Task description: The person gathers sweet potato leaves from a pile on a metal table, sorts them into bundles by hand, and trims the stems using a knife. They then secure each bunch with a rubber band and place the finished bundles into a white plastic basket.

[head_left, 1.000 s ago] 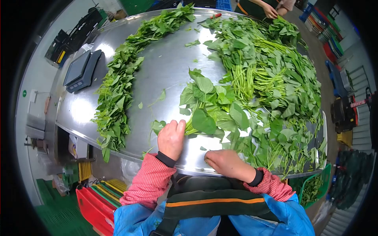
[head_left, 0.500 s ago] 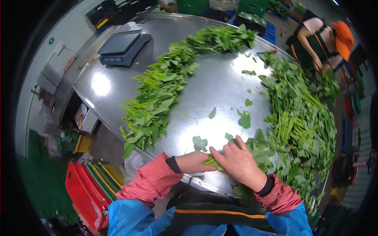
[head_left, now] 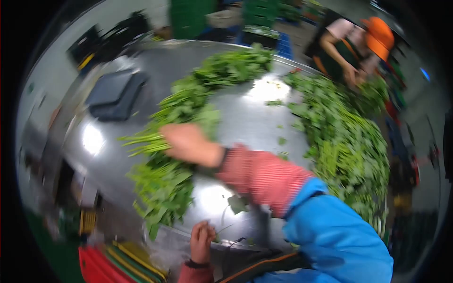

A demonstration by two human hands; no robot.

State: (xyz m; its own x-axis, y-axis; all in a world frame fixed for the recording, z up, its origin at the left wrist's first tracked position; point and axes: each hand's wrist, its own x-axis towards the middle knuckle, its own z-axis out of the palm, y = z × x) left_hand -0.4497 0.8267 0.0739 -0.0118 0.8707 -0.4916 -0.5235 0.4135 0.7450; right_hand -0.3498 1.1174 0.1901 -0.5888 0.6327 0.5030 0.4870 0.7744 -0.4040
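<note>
My right hand [head_left: 186,143] reaches across to the left-hand row of greens, its fingers wrapped round a bunch of leafy green stems [head_left: 148,141]. The cut stem ends point left, and the leaves lie to the right behind the hand. Under and beside it runs the row of leafy greens [head_left: 163,200] along the metal table [head_left: 245,115]. Low at the near edge is my left hand [head_left: 202,239], fingers curled in; I cannot tell what is in them. Close beside it are a thin stem and a loose leaf [head_left: 238,203].
A large heap of greens [head_left: 347,141] fills the table's right side. Beyond it a person in an orange cap [head_left: 377,37] handles greens. A grey scale [head_left: 115,94] stands at the back left. Red and green crates [head_left: 111,264] lean below the near left edge.
My right hand has swung from the near edge to the left row, carrying the bunch. My left hand has let go of the stems and dropped lower. The view has shifted.
</note>
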